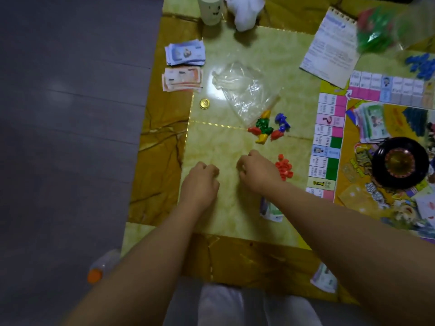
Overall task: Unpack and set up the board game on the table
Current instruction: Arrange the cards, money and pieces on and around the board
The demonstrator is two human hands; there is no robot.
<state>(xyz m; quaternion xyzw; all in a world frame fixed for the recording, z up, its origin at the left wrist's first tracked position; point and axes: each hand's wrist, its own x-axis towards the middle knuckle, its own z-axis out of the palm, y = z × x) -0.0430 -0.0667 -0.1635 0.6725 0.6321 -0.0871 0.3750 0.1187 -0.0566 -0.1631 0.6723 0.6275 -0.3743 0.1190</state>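
The game board (329,147) lies open at the right of the table, with green play money (374,123) and a black roulette wheel (400,162) on it. My left hand (200,182) and my right hand (256,170) rest side by side on the tabletop with curled fingers; whether they hold anything is hidden. A pile of small red pieces (283,169) sits just right of my right hand. Coloured pawns (268,127) lie beyond it beside an empty clear bag (244,90). A gold coin (204,104) lies further left.
Two stacks of play money (184,67) lie at the far left edge. A rules sheet (329,45), a bag of green pieces (376,29) and blue pieces (421,64) sit at back right. A paper cup (210,9) stands at the back. A bottle (102,267) lies on the floor.
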